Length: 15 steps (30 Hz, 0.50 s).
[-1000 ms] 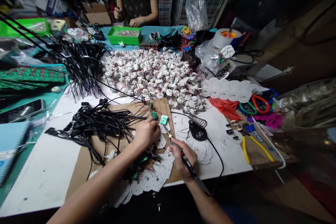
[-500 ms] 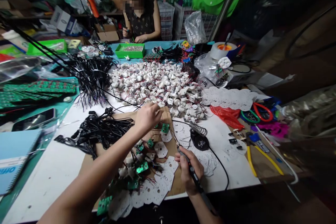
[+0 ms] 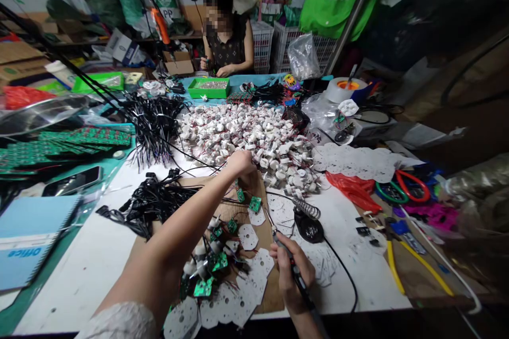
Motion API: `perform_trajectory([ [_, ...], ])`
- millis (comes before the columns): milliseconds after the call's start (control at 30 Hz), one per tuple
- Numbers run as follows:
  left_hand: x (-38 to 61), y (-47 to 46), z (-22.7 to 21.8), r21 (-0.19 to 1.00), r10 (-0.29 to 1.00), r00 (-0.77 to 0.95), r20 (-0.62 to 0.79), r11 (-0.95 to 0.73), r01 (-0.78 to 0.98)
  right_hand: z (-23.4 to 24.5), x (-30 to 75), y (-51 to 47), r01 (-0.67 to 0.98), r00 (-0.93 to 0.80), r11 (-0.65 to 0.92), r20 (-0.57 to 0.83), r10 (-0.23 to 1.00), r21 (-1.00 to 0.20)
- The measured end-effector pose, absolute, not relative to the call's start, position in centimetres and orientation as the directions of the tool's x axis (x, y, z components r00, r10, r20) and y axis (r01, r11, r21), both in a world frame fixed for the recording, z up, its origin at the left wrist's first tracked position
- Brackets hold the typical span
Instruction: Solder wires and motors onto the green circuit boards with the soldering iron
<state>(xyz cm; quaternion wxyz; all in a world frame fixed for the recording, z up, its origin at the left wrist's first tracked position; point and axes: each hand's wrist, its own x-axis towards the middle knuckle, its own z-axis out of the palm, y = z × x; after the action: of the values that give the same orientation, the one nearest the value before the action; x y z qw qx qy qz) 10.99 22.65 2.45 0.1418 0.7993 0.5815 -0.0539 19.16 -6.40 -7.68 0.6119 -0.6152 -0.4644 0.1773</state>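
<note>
My left hand [image 3: 240, 163] reaches to the near edge of a heap of small white plastic parts with thin red wires [image 3: 234, 130]. Its fingers curl downward, and whatever they grip is hidden behind them. A soldering iron [image 3: 305, 296] is in my right hand [image 3: 284, 275], held like a pen with its tip pointing up and away. Beside that tip, a small green circuit board [image 3: 255, 203] lies over a white perforated plate [image 3: 248, 237] on the cardboard [image 3: 272, 291]. More wired boards and white parts crowd the cardboard below my left forearm.
Right of the iron stands a coil-spring iron holder [image 3: 308, 222]. Yellow-handled pliers [image 3: 395, 267] and scissors with red handles [image 3: 413, 186] lie further right. Black cables [image 3: 155, 196] bunch at left, near a blue notebook [image 3: 35, 238]. Across the table sits another person [image 3: 228, 50].
My left hand has moved slightly toward the white heap, its fingers dipping lower. My right hand keeps hold of the soldering iron. The camera view has shifted, so the scene sits lower and further right.
</note>
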Motion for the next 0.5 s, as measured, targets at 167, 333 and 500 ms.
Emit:
perform_trajectory([
  [167, 11.8, 23.0, 2.1, 0.201, 0.928, 0.282, -0.242, -0.237, 0.951, -7.5, 19.1, -6.3, 0.343, 0.514, 0.185, 0.349, 0.783, -0.921],
  [333, 11.4, 23.3, 3.0, 0.308, 0.953, 0.223, -0.207, -0.153, 0.939, -7.1, 18.9, -6.4, 0.330, 0.544, 0.160, 0.326, 0.773, -0.930],
  [500, 7.6, 22.1, 5.1, 0.870, 0.941, 0.239, -0.238, 0.096, 0.484, -7.0, 19.0, -6.3, 0.346, 0.529, 0.157, 0.331, 0.781, -0.925],
])
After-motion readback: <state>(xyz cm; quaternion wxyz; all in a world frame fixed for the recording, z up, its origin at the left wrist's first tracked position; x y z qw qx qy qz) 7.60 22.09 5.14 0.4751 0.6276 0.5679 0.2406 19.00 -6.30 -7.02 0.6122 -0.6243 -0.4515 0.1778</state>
